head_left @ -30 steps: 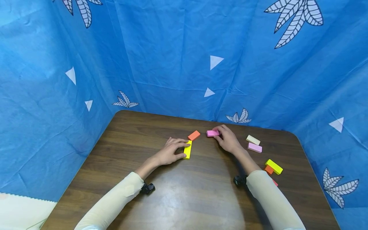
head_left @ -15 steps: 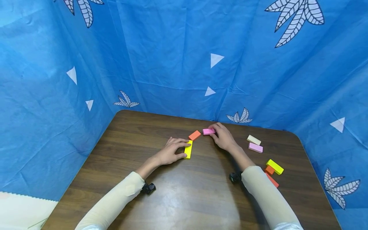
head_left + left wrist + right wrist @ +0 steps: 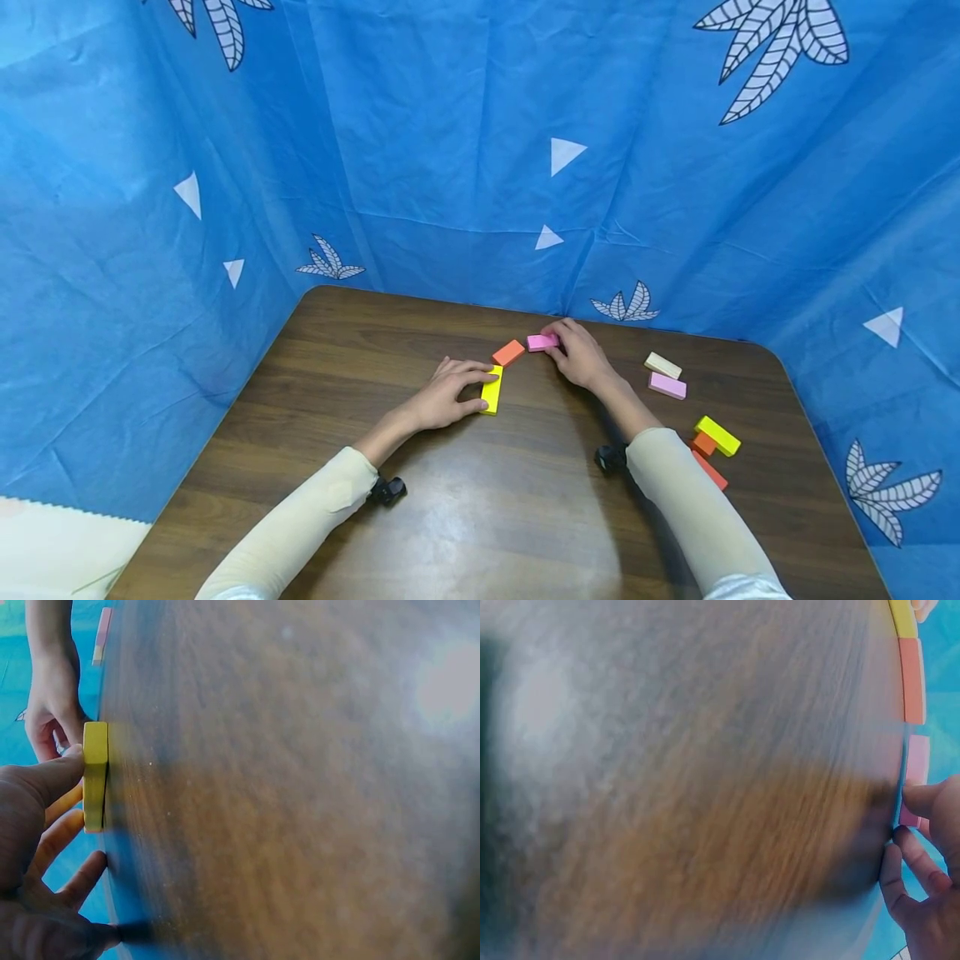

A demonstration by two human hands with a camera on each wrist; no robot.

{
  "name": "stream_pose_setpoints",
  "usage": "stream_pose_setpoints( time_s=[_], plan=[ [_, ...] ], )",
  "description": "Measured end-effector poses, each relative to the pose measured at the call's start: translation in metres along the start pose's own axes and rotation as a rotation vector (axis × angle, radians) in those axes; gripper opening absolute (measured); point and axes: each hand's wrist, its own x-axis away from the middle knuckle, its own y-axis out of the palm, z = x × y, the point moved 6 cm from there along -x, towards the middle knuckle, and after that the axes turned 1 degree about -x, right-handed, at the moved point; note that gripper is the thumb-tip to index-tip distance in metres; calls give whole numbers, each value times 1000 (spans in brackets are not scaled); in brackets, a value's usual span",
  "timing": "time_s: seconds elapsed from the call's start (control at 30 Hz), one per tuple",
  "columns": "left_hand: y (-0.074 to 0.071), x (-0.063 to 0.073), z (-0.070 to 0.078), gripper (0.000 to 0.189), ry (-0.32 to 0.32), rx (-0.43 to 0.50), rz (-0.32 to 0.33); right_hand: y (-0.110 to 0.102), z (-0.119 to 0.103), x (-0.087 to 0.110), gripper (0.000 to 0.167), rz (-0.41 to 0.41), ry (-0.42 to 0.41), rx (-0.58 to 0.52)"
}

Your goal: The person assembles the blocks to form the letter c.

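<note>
Head view, supplemented by both wrist views: a yellow block is held by the left hand between thumb and fingers; the finger surfaces behind it are hidden in the left wrist view. A pink block is pinched by the right hand, its right end being partly covered by the digits. Between the two sets of fingers, an orange block is set obliquely; a narrow gap to the pink block is seen, whereas contact with the yellow block cannot be confirmed. Right of the right fingers, a cream block and a lilac block are laid close together. Farther right and nearer the viewer than those fingers, a small dark-orange block is partly masked by a second yellow block; a red block is placed beside the right sleeve. Straight-edged, plain faces are shown by the blocks. Beneath the fingers, the wood-grained tabletop is whitened by glare; beyond them, creased blue cloth, printed with leaves and triangles, is cropped above.
</note>
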Motion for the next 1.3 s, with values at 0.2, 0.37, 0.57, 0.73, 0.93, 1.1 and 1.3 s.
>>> stream_pose_setpoints(
  time_s=[0.2, 0.37, 0.57, 0.73, 0.93, 1.1, 1.3],
  plan=[
    [0, 1, -1, 51, 0, -4, 1, 3, -1, -3, 31, -9, 0, 23],
    [0, -1, 0, 50, 15, 2, 5, 5, 0, -4, 29, -7, 0, 30],
    [0, -2, -1, 51, 10, 2, -3, 6, 0, -5, 28, -6, 3, 9],
    [-1, -1, 0, 51, 14, -2, -1, 6, -1, -5, 28, -12, 11, 6],
    [-2, -2, 2, 51, 8, -3, 2, 5, -2, -6, 28, -17, 28, 5],
    [-3, -1, 2, 50, 20, 12, 8, 5, -3, -6, 29, -15, 27, 3],
    [1, -1, -3, 49, 72, 53, 51, 7, -2, -6, 29, -19, 44, -1]
  ],
)
